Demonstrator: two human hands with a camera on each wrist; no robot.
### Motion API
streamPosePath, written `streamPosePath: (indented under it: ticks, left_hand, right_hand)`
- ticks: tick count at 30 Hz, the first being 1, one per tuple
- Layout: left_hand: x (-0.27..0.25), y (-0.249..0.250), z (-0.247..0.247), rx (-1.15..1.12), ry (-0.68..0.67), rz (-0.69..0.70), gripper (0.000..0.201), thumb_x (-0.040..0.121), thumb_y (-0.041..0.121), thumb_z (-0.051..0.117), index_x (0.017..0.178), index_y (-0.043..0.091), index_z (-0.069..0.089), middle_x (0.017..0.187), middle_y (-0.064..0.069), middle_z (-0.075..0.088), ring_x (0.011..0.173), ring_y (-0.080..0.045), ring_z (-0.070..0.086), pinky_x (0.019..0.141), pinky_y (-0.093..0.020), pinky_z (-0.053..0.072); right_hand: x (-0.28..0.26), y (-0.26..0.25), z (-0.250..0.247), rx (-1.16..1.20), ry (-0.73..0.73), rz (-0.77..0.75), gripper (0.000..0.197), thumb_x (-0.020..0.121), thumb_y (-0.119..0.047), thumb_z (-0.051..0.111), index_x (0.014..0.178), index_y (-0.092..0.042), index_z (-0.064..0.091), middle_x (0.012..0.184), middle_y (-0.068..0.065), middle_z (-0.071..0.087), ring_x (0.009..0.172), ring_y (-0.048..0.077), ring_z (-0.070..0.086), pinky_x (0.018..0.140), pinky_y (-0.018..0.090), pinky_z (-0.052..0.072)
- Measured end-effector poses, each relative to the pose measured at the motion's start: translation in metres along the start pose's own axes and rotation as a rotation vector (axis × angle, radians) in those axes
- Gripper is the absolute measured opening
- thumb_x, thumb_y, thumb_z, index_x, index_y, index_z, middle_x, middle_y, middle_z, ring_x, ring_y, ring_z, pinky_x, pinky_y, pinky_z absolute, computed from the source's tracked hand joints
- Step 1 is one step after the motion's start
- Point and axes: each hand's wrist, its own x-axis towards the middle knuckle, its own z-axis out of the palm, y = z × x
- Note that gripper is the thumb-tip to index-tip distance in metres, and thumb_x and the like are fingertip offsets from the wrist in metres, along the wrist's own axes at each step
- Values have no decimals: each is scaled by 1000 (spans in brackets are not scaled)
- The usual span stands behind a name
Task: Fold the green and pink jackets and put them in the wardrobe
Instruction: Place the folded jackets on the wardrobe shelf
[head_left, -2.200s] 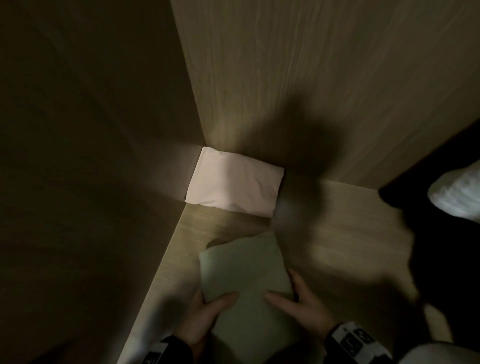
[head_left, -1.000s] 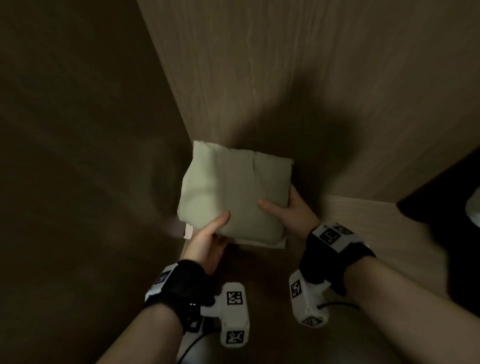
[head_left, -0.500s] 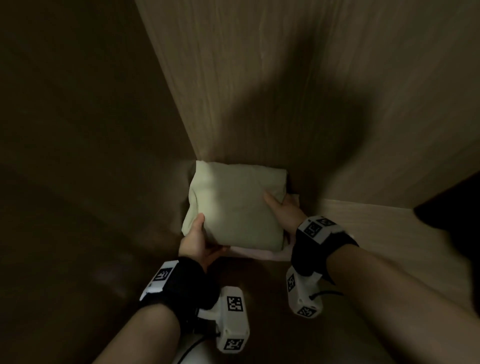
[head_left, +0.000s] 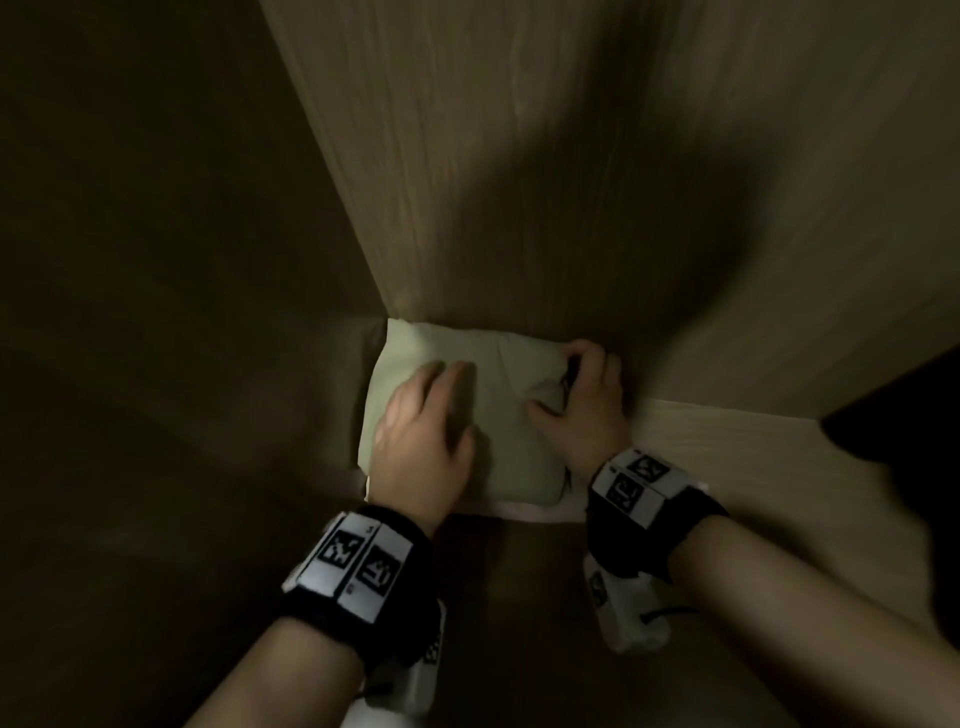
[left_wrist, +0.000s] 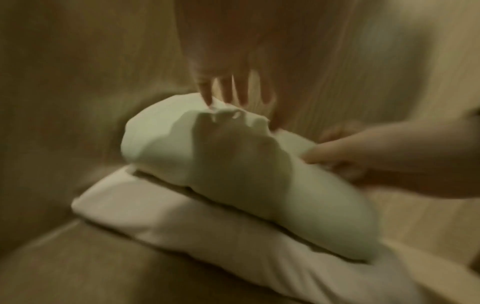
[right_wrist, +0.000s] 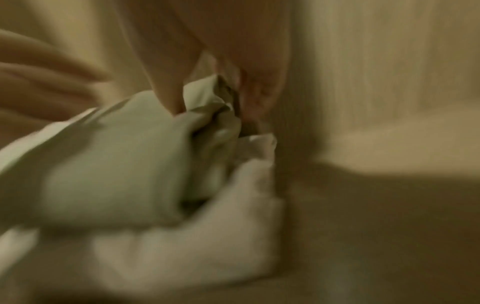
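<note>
The folded green jacket (head_left: 514, 415) lies on top of the folded pink jacket (head_left: 524, 512) in the back left corner of the wardrobe shelf. Only a pale strip of the pink one shows under its near edge. My left hand (head_left: 441, 379) rests flat on the green jacket's left half, fingers straight. My right hand (head_left: 571, 379) pinches the jacket's far right corner. In the left wrist view, straight fingertips (left_wrist: 207, 96) touch the green jacket (left_wrist: 233, 164), stacked on the pink jacket (left_wrist: 207, 226). In the right wrist view, thumb and fingers (right_wrist: 171, 96) pinch a bunched green fold (right_wrist: 207, 98).
The wardrobe's wooden back wall (head_left: 571, 156) and dark left side wall (head_left: 156, 260) meet right behind the stack. The light wooden shelf floor (head_left: 727, 467) runs to the right. A dark shape (head_left: 909, 415) stands at the right edge.
The green jacket went from held above the shelf to lying on the pink jacket in the corner. My left hand moved from its near edge onto its top; my right hand moved to the far corner.
</note>
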Motion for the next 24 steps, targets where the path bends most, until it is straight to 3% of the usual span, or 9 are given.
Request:
streamPosePath:
  ticks: [2,4,7,9,12,15,18,21,24]
  left_hand:
    - [10,-4,1,176,-125,-35,74,87,40,55,147,35,12,158,-1,4,145,-21,3,118,-38,9]
    - [22,-13,5,230,-203,-61,79,85,55,50,147,40,1,158,0,-9,145,-22,-8,116,-40,-1]
    - [34,-20,11,272,-270,-69,81,83,67,42,144,45,-5,157,0,-13,144,-25,-12,115,-40,-7]
    - [38,-25,15,274,-308,-97,77,83,69,37,143,48,-7,157,-1,-16,144,-25,-12,116,-40,-5]
    - [45,-31,20,274,-362,-146,72,83,71,32,142,51,-4,158,-2,-12,145,-25,-6,117,-40,3]
    - [53,-32,20,289,-410,-159,69,84,71,30,143,50,1,158,-2,-6,145,-24,-1,116,-39,7]
    - [56,-29,17,281,-442,-180,69,85,68,32,144,47,3,159,-2,-4,145,-25,0,117,-39,7]
    - [50,-24,11,206,-410,-185,67,89,62,36,146,43,6,159,-2,-3,145,-25,-1,117,-39,5]
    - [30,-20,2,106,-265,-201,63,93,50,40,148,34,13,158,-7,3,145,-27,1,116,-35,5]
  right_hand:
    - [-6,2,-7,-179,-21,-216,57,80,-23,64,131,-21,37,137,5,30,125,24,30,98,34,33]
    - [-5,5,-10,-348,-122,-362,56,88,-29,55,139,-25,32,147,-1,23,133,20,21,105,39,28]
    - [1,10,-10,-426,-299,-367,57,95,-43,39,146,-33,17,155,-16,2,139,6,-1,111,41,14]
    - [7,12,-7,-449,-377,-333,61,93,-52,35,146,-37,10,155,-19,-6,139,3,-7,112,41,10]
    - [17,14,-6,-498,-485,-281,65,90,-61,33,146,-39,8,154,-21,-5,141,6,-4,113,42,9]
    - [27,14,-7,-509,-606,-199,68,87,-67,34,145,-43,6,154,-23,-4,142,17,6,112,43,11]
    - [32,12,-8,-459,-674,-131,68,88,-61,39,145,-43,6,155,-22,-5,141,26,8,114,42,11]
    - [23,13,-15,-346,-604,-141,66,92,-46,46,147,-37,11,156,-16,-2,142,25,6,116,37,9]
    - [-3,19,-29,7,-504,-86,60,94,-24,50,146,-26,20,151,-10,19,136,14,23,109,18,19]
